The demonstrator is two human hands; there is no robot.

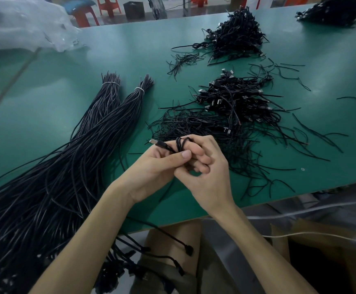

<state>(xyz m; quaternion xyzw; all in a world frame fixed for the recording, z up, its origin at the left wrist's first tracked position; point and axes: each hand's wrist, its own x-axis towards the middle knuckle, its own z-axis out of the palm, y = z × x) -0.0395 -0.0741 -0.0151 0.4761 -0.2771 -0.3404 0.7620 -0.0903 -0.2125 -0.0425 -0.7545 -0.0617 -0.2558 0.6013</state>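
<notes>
We're coiling cable (pixel 180 143)
Our left hand (pixel 151 167) pinches it, right hand (pixel 209 179) curls through the loops; box (pixel 321 229) contents too dark.

Near the front edge of the green worktop (pixel 66 92), the left hand (pixel 151 168) pinches a black cable (pixel 180 143) under its thumb, and the cable's USB plug (pixel 153 141) sticks out to the left. The cable is looped round the curled fingers (pixel 194 148) of the right hand (pixel 209 183). Tied cable bundles (pixel 100 115) lie along the left side. A heap of short plugged cables (pixel 236 98) sits just beyond the hands, and another heap (pixel 236 37) lies near the far edge.
</notes>
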